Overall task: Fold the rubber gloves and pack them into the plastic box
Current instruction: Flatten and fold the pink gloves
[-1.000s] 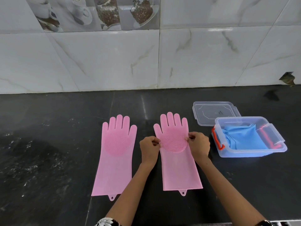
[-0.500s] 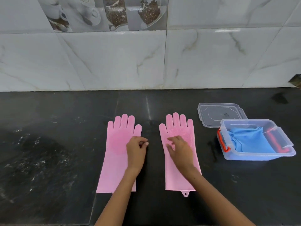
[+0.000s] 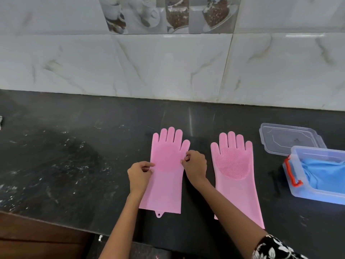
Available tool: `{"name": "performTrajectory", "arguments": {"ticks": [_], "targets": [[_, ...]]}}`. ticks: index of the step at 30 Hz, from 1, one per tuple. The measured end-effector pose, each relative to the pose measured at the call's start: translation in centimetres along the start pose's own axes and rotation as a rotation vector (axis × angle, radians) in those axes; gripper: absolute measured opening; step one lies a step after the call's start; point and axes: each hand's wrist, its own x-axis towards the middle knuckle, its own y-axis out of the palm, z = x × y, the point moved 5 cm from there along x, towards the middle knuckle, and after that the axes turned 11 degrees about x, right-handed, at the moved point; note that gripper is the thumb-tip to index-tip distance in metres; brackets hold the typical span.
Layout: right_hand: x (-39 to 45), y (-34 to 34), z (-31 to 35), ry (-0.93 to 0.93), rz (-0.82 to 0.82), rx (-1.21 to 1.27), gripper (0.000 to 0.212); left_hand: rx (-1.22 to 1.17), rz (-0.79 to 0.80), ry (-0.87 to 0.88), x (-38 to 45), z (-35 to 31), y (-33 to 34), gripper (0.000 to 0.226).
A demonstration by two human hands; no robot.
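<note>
Gloves lie flat on the dark counter (image 3: 56,165), fingers pointing to the far wall. On the left pink glove (image 3: 166,176), the left hand (image 3: 139,173) pinches its left edge and the right hand (image 3: 195,165) pinches its right edge, both at palm height. The right pink glove (image 3: 235,176) lies just beside, untouched, its bristled palm facing up. At the right stands the clear plastic box (image 3: 306,191) with an orange latch (image 3: 291,172); a folded blue glove (image 3: 324,174) lies inside. Its clear lid (image 3: 289,141) rests on the counter just beyond the box.
</note>
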Motion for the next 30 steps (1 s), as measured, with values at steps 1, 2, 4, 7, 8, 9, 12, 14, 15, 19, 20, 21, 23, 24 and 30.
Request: {"name": "performTrajectory", "arguments": {"ticks": [1,2,4,7,8,9,12,14,15,19,20,21,23,24,30], "targets": [[0.0,-0.1,0.0,-0.015,-0.007,0.033,0.010,-0.014,0.014,-0.006,0.0,0.0,0.0,0.024],[0.1,-0.4,0.0,-0.033,-0.017,0.056,0.008,-0.025,0.030,-0.008,-0.2,-0.1,0.0,0.023],[0.1,-1.4,-0.4,-0.061,-0.043,0.065,0.008,-0.044,0.072,0.007,-0.8,-0.6,0.6,0.023],[0.0,-3.4,-1.9,-0.077,-0.101,0.051,0.008,-0.063,0.149,0.045,-2.0,-2.1,2.4,0.022],[-0.2,-4.1,-2.4,-0.072,-0.121,0.044,0.007,-0.068,0.161,0.056,-2.3,-2.5,3.0,0.021],[-0.4,-4.7,-3.0,-0.065,-0.137,0.035,0.006,-0.070,0.164,0.068,-2.5,-2.9,3.4,0.021],[-0.8,-5.7,-4.1,-0.054,-0.154,0.020,0.006,-0.066,0.153,0.082,-2.6,-3.5,4.1,0.021],[-1.0,-5.7,-4.4,-0.043,-0.161,0.027,0.008,-0.067,0.151,0.074,-2.6,-3.4,4.2,0.021],[-1.0,-5.6,-4.3,-0.043,-0.165,0.029,0.008,-0.064,0.151,0.070,-2.6,-3.3,4.2,0.021],[-1.0,-5.2,-4.1,-0.047,-0.172,0.016,0.009,-0.061,0.139,0.057,-2.3,-3.2,4.0,0.021],[-0.9,-5.1,-4.0,-0.047,-0.173,0.016,0.009,-0.058,0.138,0.056,-2.2,-3.2,4.0,0.021],[-0.8,-5.1,-3.9,-0.047,-0.171,0.017,0.008,-0.052,0.139,0.057,-2.0,-3.3,4.0,0.022],[-0.7,-5.1,-3.9,-0.046,-0.167,0.018,0.007,-0.045,0.143,0.058,-1.9,-3.3,4.0,0.022],[-0.7,-5.1,-3.9,-0.048,-0.167,0.017,0.006,-0.045,0.146,0.057,-2.0,-3.3,4.0,0.022],[-1.0,-5.4,-4.2,-0.050,-0.168,0.021,0.006,-0.059,0.152,0.039,-2.3,-3.2,4.3,0.022]]}}
